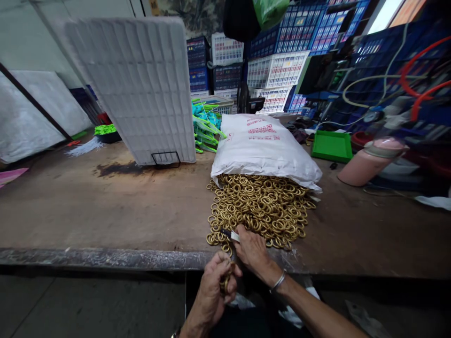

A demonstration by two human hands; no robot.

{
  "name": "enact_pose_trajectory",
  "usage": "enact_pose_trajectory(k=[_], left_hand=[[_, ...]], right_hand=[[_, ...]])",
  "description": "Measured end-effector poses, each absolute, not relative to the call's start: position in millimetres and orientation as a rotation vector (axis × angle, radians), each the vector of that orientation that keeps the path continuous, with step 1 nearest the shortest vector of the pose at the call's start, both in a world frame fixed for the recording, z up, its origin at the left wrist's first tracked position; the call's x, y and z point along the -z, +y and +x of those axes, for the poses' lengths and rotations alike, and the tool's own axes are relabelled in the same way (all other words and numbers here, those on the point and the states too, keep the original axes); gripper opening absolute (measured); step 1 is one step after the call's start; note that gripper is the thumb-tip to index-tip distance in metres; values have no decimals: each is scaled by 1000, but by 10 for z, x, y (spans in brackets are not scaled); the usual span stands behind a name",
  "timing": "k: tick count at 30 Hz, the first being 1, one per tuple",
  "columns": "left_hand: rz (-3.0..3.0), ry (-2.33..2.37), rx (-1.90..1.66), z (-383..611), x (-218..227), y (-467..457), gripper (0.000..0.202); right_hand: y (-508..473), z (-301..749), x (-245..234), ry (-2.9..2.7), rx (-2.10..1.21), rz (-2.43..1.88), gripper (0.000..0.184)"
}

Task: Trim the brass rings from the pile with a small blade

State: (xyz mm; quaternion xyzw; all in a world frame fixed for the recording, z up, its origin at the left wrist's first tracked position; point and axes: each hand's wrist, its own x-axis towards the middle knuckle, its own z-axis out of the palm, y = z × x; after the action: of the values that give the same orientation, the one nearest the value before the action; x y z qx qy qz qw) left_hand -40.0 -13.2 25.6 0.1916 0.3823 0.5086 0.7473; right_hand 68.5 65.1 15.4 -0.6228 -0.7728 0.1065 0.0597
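My left hand is closed just in front of the bench edge, with gold-coloured rings in its fingers. Above and to its right, my right hand reaches over the near side of the ring pile. It grips a small tool with a dark end and a white part; its exact kind is hard to make out. A large heap of gold-coloured rings spreads over the bench from the mouth of a white printed sack. Several rings lie right beside the tool's dark end.
The brown bench has a worn front edge. A pale ribbed panel stands upright at the back left, near green and blue hangers. To the right are a green tray and a pink bottle. Stacked crates stand behind.
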Motion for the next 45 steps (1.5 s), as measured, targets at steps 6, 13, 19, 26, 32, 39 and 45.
enact_pose_trajectory(k=[6,13,19,26,32,39,45], left_hand=[[379,810,-1086,-427,-247,-128,22],[370,821,-1147,-507,-222,-108,28],[323,837,-1175,-464,-196,-80,28],[744,1309,-1287,-335,-193,7,29],[1208,1213,-1301,-325,-239,31,15],[797,1227,-1221,-333,-188,70,21],[403,990,-1218,-335,-194,87,31]], right_hand=[[664,734,-82,-2393,-255,-1896,13],[646,885,-102,-2442,-273,-1841,15],[657,964,-165,-2262,-555,-1794,11],[636,951,-303,-1989,-1126,-1526,18],[593,964,-289,-1800,-1433,-1402,12],[502,942,-174,-1669,-1612,-1376,20],[455,868,-299,-1686,-1472,-1303,19]])
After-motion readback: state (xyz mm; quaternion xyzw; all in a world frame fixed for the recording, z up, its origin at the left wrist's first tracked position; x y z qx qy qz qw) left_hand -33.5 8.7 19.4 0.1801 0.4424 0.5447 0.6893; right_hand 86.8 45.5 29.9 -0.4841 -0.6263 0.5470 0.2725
